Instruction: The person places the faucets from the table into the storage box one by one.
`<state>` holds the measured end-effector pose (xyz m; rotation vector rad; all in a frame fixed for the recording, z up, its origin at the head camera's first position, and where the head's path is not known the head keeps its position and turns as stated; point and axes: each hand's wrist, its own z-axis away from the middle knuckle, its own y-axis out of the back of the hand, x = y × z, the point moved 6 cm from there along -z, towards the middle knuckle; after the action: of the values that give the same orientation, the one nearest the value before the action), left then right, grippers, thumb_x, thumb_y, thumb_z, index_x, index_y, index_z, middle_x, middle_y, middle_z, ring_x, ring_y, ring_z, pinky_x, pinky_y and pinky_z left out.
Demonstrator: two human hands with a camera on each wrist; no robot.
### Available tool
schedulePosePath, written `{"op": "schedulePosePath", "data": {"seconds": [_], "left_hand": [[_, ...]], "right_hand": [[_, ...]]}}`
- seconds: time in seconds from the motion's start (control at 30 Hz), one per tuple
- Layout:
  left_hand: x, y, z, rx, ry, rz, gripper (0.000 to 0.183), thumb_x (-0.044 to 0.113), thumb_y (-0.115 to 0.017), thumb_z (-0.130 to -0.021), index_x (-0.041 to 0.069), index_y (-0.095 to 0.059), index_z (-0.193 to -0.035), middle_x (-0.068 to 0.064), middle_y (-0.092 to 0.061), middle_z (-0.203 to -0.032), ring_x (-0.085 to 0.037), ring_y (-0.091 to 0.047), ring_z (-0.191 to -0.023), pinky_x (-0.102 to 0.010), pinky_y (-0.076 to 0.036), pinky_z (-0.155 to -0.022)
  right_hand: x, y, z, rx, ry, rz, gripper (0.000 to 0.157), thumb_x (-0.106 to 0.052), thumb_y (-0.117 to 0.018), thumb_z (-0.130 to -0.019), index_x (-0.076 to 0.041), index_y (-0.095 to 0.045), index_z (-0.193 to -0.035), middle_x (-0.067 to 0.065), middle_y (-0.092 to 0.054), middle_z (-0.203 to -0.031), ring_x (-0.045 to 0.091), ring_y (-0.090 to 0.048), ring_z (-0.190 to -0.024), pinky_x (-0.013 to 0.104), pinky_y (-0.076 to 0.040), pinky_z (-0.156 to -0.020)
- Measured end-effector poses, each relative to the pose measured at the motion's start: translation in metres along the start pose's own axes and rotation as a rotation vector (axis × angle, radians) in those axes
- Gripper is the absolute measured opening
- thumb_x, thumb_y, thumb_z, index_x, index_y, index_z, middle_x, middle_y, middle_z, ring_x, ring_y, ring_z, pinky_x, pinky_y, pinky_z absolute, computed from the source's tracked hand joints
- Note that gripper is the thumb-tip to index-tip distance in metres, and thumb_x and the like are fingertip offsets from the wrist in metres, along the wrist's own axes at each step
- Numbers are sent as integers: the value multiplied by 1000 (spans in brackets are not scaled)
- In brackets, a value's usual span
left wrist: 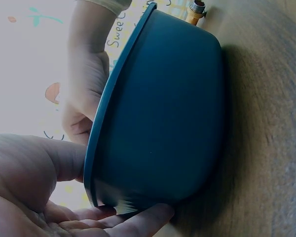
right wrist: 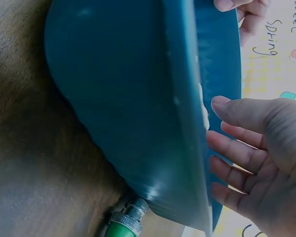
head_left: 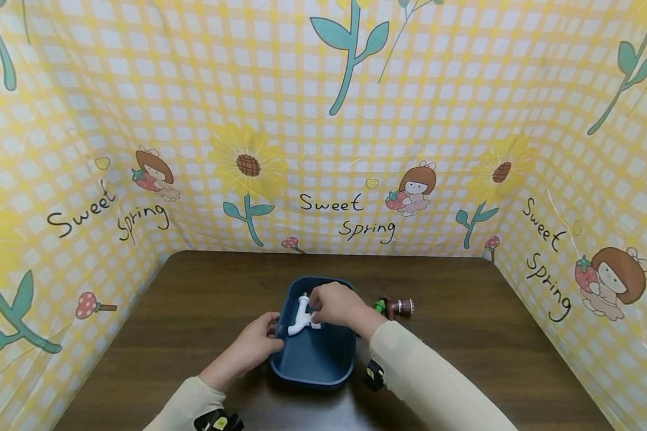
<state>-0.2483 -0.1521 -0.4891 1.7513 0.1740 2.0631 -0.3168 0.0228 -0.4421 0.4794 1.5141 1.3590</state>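
White tap (head_left: pixel 301 318) in blue tub (head_left: pixel 314 360), nr tub's L edge; R hand (head_left: pixel 336 304) right by it, fingers parted, released; L hand (head_left: pixel 254 342) grasping tub's L rim.

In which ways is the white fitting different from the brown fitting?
The white fitting is mainly white; the brown fitting has green and metal-looking parts too. The white fitting is inside the blue basin; the brown fitting lies outside it, on the table. Both are smaller than the basin.
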Motion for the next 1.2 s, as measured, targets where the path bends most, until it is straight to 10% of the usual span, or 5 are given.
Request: {"op": "schedulePosePath", "data": {"seconds": [1.2], "left_hand": [[-2, 0, -2, 1, 3, -15, 61, 0, -66, -88, -5, -44, -145, -21, -63, -132, -31, -65, -112, -48, -59, -89]], "right_hand": [[-6, 32, 39, 133, 79, 107, 31, -33, -78, -90, -21, -74, -119, -5, -72, -111, 14, -61, -105, 34, -55, -87]]}}
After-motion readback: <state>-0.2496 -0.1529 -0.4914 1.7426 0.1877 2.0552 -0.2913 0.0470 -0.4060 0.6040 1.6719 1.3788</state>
